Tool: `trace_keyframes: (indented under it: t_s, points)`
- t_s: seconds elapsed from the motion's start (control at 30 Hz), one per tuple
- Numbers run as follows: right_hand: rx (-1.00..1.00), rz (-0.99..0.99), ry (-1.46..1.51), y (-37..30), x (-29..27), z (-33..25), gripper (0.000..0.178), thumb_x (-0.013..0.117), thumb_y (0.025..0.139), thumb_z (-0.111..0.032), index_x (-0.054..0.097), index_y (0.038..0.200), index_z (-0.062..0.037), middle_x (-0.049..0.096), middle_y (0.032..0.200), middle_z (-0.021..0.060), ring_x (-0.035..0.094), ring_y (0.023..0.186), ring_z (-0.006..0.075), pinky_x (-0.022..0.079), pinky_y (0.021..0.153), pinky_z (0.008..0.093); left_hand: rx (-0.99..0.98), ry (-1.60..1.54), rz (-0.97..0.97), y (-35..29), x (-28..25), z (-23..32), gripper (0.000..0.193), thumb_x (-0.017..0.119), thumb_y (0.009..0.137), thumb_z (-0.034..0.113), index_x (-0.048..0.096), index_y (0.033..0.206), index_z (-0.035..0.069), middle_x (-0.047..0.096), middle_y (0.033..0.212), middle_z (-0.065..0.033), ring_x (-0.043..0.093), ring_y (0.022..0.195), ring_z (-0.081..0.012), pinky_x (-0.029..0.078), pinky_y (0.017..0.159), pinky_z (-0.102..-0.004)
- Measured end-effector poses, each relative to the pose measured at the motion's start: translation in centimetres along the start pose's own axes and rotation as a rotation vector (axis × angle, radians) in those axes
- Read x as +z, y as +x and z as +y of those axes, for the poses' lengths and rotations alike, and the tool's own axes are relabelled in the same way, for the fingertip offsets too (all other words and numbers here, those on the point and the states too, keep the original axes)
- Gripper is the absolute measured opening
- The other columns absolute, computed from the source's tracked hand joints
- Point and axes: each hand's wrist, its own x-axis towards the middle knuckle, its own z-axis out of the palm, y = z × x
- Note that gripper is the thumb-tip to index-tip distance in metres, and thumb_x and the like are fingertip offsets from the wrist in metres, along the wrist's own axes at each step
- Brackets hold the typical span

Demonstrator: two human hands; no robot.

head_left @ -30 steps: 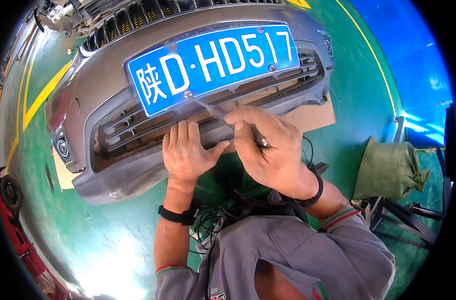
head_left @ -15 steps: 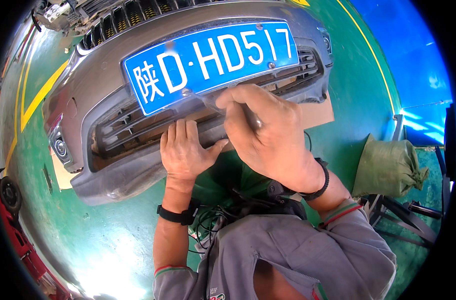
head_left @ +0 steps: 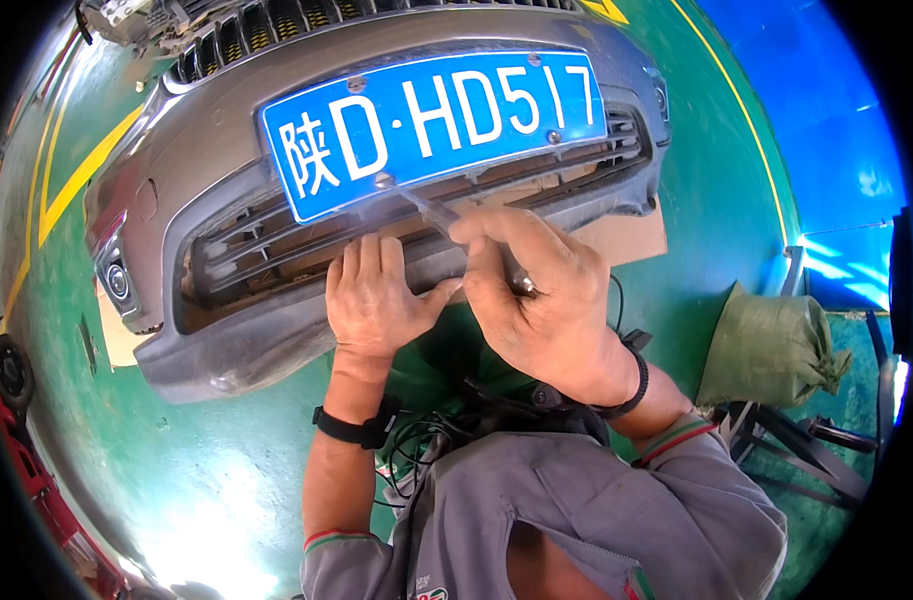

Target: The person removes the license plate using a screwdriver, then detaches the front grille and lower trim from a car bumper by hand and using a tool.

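Note:
In front of me lies a grey-brown car bumper [head_left: 212, 160] with a blue licence plate [head_left: 347, 195] on it. My right hand [head_left: 547, 290] is closed around a screwdriver [head_left: 435, 212], whose slim shaft points up-left. Its tip is at or close to the screw [head_left: 384, 181] at the plate's lower left; contact is hard to make out. Most of the handle is hidden in my fist. My left hand [head_left: 369, 300] rests with outstretched fingers on the bumper's lower lip, below the black grille slats [head_left: 277, 240], and holds nothing.
Brown cardboard [head_left: 627, 235] shows under the bumper on the green floor. A tied green sack [head_left: 772, 345] sits at right above a dark metal stand [head_left: 807, 450]. Black cables [head_left: 417, 450] hang near my lap. Red equipment [head_left: 42, 500] lines the left edge.
The licence plate and bumper sit slightly further right and up in view. My right hand has shifted down and right, and the screwdriver's shaft shows more clearly. My left hand stays on the bumper.

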Motion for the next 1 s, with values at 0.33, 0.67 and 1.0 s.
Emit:
trace_keyframes:
  t_s: [0.33,0.67,1.0]
  points:
    - [-0.099,-0.163,-0.182,9.3,-1.2,0.8,0.004,0.062,0.084,-0.004,0.065,0.083,-0.0009,0.067,0.075,0.0203,0.065,0.066,0.0401,0.053,0.060,0.0420,0.014,-0.034,0.025,0.5,-1.0,0.7,0.049,0.079,0.067,0.047,0.059,0.086,0.007,0.057,0.082,-0.0103,0.059,0.079,-0.0325,0.045,0.069,-0.0429]
    - [-0.399,-0.207,-0.107,-8.9,4.1,7.9,0.042,0.070,0.079,-0.004,0.063,0.121,-0.0062,0.064,0.105,0.0104,0.067,0.075,0.0279,0.058,0.068,0.0372,0.029,-0.010,0.016,-0.1,0.2,0.1,0.058,0.079,0.058,0.053,0.057,0.088,0.007,0.056,0.087,-0.0094,0.059,0.084,-0.0298,0.047,0.074,-0.0405]
    - [-0.115,-0.121,-0.098,-7.0,2.0,4.7,0.044,0.068,0.090,-0.009,0.054,0.131,-0.0036,0.062,0.118,0.0164,0.067,0.087,0.0391,0.057,0.078,0.0448,-0.004,-0.069,-0.034,0.4,-0.8,0.4,0.059,0.083,0.062,0.053,0.056,0.086,0.006,0.055,0.083,-0.0109,0.058,0.079,-0.0320,0.045,0.068,-0.0423]
